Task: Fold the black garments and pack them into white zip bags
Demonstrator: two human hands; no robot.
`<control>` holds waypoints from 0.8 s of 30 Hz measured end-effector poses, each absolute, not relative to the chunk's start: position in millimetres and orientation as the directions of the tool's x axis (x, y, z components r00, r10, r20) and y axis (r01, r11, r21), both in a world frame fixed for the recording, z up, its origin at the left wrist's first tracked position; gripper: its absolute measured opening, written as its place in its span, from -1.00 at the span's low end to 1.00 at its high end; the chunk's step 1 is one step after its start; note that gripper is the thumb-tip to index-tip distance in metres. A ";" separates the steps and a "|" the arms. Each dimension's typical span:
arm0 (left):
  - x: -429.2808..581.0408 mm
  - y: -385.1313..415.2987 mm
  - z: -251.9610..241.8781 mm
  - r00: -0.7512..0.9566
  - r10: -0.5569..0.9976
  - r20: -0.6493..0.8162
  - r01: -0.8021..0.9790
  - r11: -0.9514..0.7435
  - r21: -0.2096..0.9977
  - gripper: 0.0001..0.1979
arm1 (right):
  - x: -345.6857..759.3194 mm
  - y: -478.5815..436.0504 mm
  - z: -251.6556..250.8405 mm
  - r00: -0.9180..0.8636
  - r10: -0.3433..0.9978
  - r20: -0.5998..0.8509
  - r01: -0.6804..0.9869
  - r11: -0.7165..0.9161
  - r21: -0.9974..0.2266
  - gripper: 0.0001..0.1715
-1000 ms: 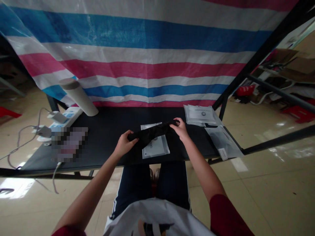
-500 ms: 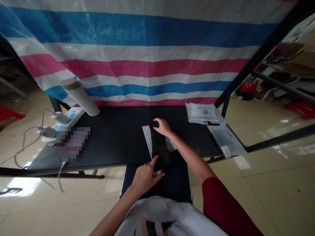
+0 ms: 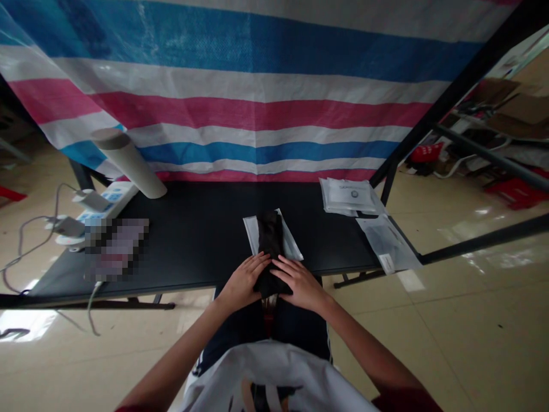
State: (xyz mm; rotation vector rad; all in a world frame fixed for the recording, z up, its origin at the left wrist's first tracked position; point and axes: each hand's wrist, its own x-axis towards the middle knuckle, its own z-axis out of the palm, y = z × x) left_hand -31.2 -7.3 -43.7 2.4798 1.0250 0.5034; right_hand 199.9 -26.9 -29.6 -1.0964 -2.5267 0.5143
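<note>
A black piece of soft fabric (image 3: 270, 232) lies lengthwise over a flat white packet (image 3: 291, 240), its near end reaching past the table's front edge. From the left, my left hand (image 3: 245, 280) grips that near end, fingers on top and thumb low at the side. Opposite it, my right hand (image 3: 302, 281) holds the same end in the same way, and the two hands' fingertips almost meet on the fabric. What kind of item the fabric is, I cannot make out.
On the black table (image 3: 197, 240), a stack of white printed packets (image 3: 349, 195) and a clear bag (image 3: 388, 243) lie at right. A tumbler (image 3: 132, 166), a power strip (image 3: 114, 200) and a blurred phone (image 3: 122, 243) with a cable are at left. Striped sheeting (image 3: 257, 114) hangs behind.
My right hand has come from the fabric's far end to its near end, beside my left hand. My left hand has moved slightly up and closed over the fabric.
</note>
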 end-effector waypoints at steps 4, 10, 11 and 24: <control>-29.9 -6.3 -37.8 0.602 0.778 0.179 0.537 -0.560 0.631 -0.41 | 197.9 -17.2 -32.3 -0.584 0.779 0.227 0.599 0.603 -0.528 -0.43; -19.2 5.0 -28.7 0.375 0.914 0.153 0.460 -0.327 0.826 -0.74 | 186.7 5.6 -19.7 -0.245 0.945 0.219 0.578 0.323 -0.749 -0.61; -16.2 8.6 -29.8 0.329 0.934 0.140 0.469 -0.291 0.834 -0.71 | 183.0 10.2 -21.2 -0.190 0.957 0.219 0.581 0.290 -0.760 -0.58; -0.8 43.6 -30.9 0.042 0.999 0.020 0.725 -0.044 0.688 -0.60 | 163.0 19.0 -10.4 -0.425 0.832 0.358 0.709 0.551 -0.439 -0.36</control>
